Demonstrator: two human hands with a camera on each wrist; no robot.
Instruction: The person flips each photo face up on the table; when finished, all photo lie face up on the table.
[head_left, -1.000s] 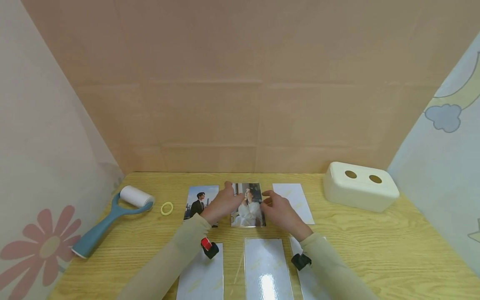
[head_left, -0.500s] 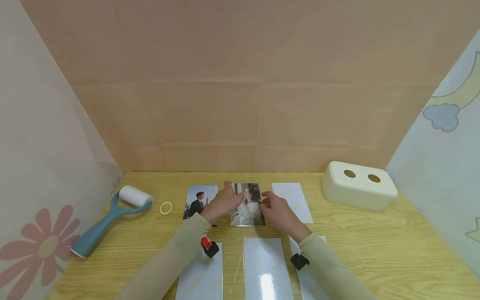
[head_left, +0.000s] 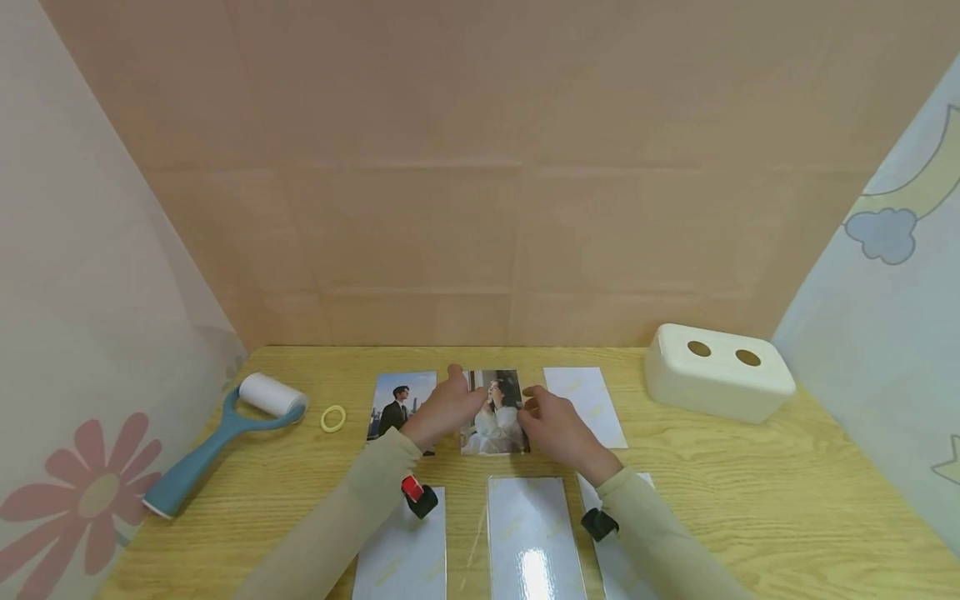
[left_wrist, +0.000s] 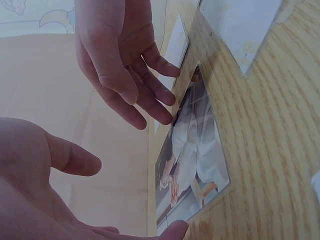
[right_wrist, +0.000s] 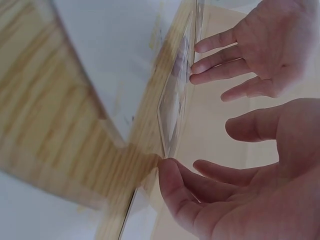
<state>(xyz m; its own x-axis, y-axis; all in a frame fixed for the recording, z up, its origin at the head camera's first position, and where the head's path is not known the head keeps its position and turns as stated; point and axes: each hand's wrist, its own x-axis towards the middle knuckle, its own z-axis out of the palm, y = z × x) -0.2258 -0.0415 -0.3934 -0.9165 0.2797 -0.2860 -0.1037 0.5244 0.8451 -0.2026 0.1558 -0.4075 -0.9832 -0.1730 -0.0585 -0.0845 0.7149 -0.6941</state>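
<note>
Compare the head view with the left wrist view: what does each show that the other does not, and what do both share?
Head view only: the blue-handled roller, the yellow ring and the two-holed cream box.

Left wrist view only: the palm side of the left hand; the head view shows its back.

Both: the two hands, including the right hand, the photo of a figure in white, white cards and the wooden table.

The person's left arm (head_left: 337, 521) slants in from the lower left and the right arm (head_left: 667, 533) from the lower right, both sleeved to the wrists. The left hand (head_left: 447, 406) and right hand (head_left: 558, 423) face each other, palms inward, apart. The left fingers (right_wrist: 220, 73) are nearly straight and spread; the right fingers (right_wrist: 175, 185) bend loosely, the right thumb (right_wrist: 252, 126) held clear of them.
</note>
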